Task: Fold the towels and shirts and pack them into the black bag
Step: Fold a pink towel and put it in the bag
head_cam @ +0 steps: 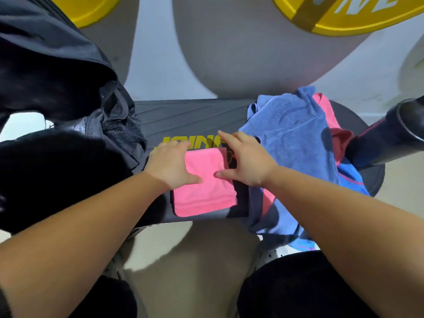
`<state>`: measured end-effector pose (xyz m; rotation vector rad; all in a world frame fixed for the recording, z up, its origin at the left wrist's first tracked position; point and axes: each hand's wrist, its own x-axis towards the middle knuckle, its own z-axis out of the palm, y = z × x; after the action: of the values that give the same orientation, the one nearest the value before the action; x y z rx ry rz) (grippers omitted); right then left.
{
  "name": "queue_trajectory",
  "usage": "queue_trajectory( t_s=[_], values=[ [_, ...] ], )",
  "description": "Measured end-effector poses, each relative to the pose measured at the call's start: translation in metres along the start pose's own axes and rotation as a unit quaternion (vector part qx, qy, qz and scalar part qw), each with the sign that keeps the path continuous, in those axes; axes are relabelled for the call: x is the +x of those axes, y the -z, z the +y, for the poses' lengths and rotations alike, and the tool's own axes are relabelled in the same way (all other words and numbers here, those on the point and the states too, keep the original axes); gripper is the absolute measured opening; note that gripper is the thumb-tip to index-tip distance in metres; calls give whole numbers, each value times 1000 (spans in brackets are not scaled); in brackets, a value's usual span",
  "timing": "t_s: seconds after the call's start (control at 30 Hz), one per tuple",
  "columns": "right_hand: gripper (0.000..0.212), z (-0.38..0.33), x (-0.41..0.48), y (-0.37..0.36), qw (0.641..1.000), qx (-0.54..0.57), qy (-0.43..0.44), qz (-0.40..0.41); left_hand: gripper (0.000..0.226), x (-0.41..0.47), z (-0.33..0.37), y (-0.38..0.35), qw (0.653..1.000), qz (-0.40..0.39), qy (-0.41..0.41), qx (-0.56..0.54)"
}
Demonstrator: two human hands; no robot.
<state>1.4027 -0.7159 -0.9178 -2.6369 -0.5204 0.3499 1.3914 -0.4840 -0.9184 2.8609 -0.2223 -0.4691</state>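
— Dark table point(188, 115): folded pink towel point(204, 191) lay centre, black bag point(57, 88) just left. Hands?
— Left hand point(171, 165) and right hand point(246, 161) pressed it, fingers spread. Lifted carelessly, the fold could open.

A pink towel point(204, 191), folded into a flat rectangle, lies at the near edge of the desk point(183, 115). Left of it slumps the black bag point(68, 111). Right: a crumpled blue towel point(291, 138) heaped over a pink garment point(325, 111) and a blue shirt point(351, 177).
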Motion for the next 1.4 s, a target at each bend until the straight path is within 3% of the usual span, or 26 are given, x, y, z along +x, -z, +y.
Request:
queue_trajectory(
  t_s=[0.07, 0.2, 0.37, 0.53, 0.63, 0.77, 0.87, 1.03, 1.17, 1.3, 1.4],
  values=[
    [119, -2, 11, -1, 998, -50, 18, -24, 100, 2, 1, 2, 1000, -4, 6, -5],
    [115, -7, 28, -9, 990, -115, 30, -78, 94, 3, 0, 4, 1000, -15, -7, -13],
    [61, -9, 30, -2, 980, -174, 44, -88, 57, 5, 0, 4, 999, -36, -11, -26],
    [37, 0, 22, 12, 996, -71, 37, 38, 19, 13, 18, 16, 993, 86, -71, 29],
    [47, 7, 18, 26, 997, -24, 16, 65, 33, 15, 25, 20, 988, 107, -101, 51],
    [56, 5, -1, 35, 995, 62, 72, 42, 54, -2, 18, 16, 981, 102, -162, 20],
    [45, 2, -12, 32, 993, 84, 72, 31, 50, -18, 9, 7, 974, 100, -205, -6],
    [19, -2, -15, 15, 996, 57, 64, 32, 21, -23, 6, -8, 981, 88, -171, -21],
    [24, -6, -18, 3, 993, 64, 61, 74, 53, -21, 13, -20, 987, 37, -154, -29],
    [47, -3, -18, -14, 994, -55, 35, 88, 59, -18, 6, -32, 990, -6, -143, -16],
    [65, -1, -27, -33, 978, -203, 18, 36, 63, -20, -3, -44, 987, 1, -159, 8]
  ],
)
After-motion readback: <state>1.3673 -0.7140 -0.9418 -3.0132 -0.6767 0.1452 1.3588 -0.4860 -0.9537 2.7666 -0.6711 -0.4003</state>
